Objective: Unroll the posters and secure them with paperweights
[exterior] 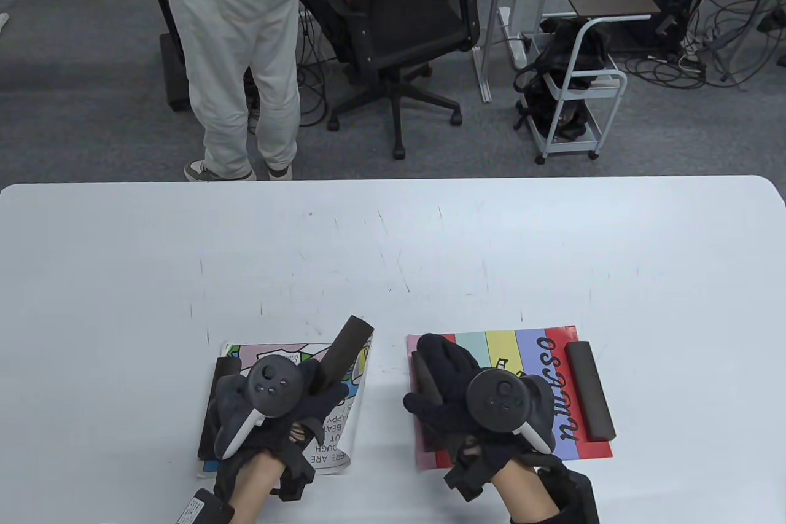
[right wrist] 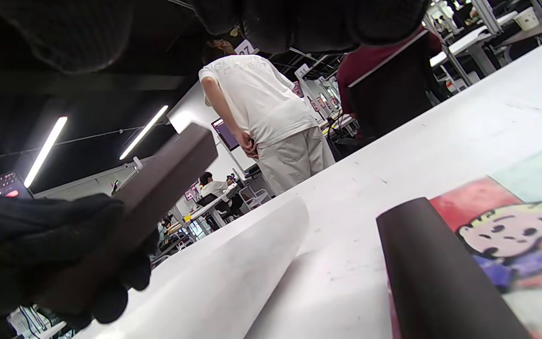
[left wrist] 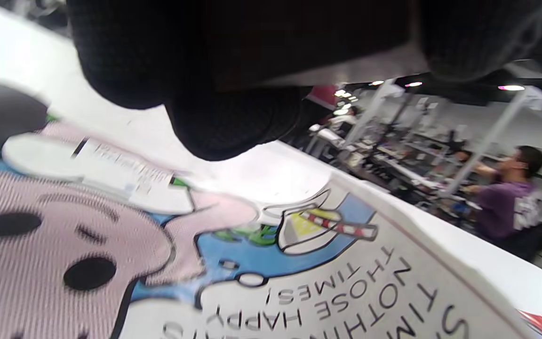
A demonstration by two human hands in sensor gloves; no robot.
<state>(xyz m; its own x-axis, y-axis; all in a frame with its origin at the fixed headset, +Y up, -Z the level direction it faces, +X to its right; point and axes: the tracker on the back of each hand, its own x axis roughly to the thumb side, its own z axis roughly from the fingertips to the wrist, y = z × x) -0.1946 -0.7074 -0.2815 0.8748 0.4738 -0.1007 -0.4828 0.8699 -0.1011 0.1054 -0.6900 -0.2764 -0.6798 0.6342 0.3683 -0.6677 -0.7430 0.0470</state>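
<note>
The cartoon poster (exterior: 344, 419) lies at the front left, with a dark bar paperweight (exterior: 210, 419) on its left edge. My left hand (exterior: 322, 392) grips a second dark bar (exterior: 345, 349), tilted above the poster's right side, whose edge curls up (right wrist: 252, 263). The left wrist view shows my fingers (left wrist: 233, 122) around that bar (left wrist: 299, 42) over the poster (left wrist: 299, 263). The striped poster (exterior: 528, 346) lies flat with one bar (exterior: 589, 390) on its right edge and another (exterior: 422, 379) on its left edge. My right hand (exterior: 445, 373) rests on the striped poster's left part, over that bar (right wrist: 440, 282).
The white table (exterior: 393, 254) stretches far beyond both posters. Behind its far edge stand a person in white (exterior: 236, 51), an office chair (exterior: 399, 26) and a small cart (exterior: 571, 94). About a hand's width of bare table separates the two posters.
</note>
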